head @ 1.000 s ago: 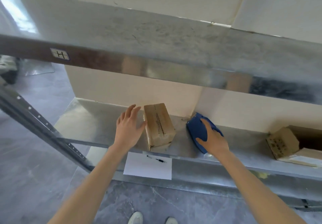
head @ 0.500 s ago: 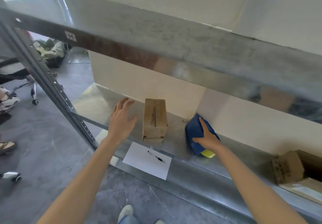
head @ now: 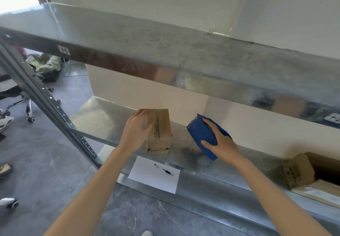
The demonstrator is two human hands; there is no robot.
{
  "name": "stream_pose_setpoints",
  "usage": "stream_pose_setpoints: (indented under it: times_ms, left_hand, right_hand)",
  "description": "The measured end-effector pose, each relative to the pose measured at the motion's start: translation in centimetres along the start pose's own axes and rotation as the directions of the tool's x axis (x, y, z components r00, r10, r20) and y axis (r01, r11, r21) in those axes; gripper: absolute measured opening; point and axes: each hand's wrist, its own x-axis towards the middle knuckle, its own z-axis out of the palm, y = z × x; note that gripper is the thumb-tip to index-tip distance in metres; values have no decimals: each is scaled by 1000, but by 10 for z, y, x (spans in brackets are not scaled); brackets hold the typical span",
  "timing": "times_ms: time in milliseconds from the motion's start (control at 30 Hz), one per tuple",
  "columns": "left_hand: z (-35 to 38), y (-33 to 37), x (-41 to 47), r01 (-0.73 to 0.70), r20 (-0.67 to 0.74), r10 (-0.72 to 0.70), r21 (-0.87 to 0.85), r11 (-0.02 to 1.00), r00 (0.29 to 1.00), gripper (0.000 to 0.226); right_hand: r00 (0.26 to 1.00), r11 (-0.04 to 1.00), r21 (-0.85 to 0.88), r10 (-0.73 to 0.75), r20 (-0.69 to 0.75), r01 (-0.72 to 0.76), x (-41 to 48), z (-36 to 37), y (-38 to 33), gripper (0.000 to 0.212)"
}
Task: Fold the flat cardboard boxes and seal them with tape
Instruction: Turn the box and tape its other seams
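Head view, starting at the fingers (head: 142, 113) of the left hand (head: 135, 133): they are curled over the upper left edge of the cardboard box (head: 162, 127), close together, with the thumb lying on its top face; motion blur hides how firm the hold is. The box lies directly under and to the right of those fingers, so the left hand is much the nearer to it.

The fingers (head: 208, 121) of the right hand (head: 221, 141) are spread and wrapped over a blue object (head: 199, 133), thumb on its near side; it may be the tape holder, though I cannot tell. It sits well to the right of the box, apart from it, tilted up on its lower end.

The box stands on the metal shelf (head: 244, 164), closed; its long axis runs from the person toward the wall, and the top seam follows that line; whether the seam is taped I cannot tell. Probably the next move turns on this: the tape must travel along the seam, near to far or back, so the blue object has to come leftward across the gap while the left hand steadies the box.

Further out, a white sheet (head: 154, 176) with a pen (head: 167, 171) hangs at the shelf's front edge; an open carton (head: 299, 171) sits at the far right.
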Motion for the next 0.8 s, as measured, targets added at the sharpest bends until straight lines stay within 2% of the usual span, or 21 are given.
stream_pose_setpoints:
  times_ms: [133,267,367,467,733,800]
  left_hand:
    - [7,15,13,-113,83,119,-71,991,989,38]
    - [11,24,18,-179,220,205,-130,975,954,54]
    - [11,26,17,-193,328,244,-182,964,912,60]
    - [10,26,14,-143,388,229,-238,961,893,55]
    - [5,19,4,-53,311,190,-401,914,931,39]
    - [3,16,3,-36,286,169,-417,908,943,25]
  right_hand:
    - [990,979,-149,-142,16,142,-17,-19,-12,76]
    - [960,915,-291,-268,77,279,-32,-27,-29,81]
    - [936,869,-348,-337,101,350,-39,-27,-42,86]
    - [918,836,-382,-376,125,394,-45,-27,-53,82]
    - [886,789,-414,-450,113,454,-53,-20,-73,82]
    - [879,782,-416,-465,106,464,-54,-19,-76,83]
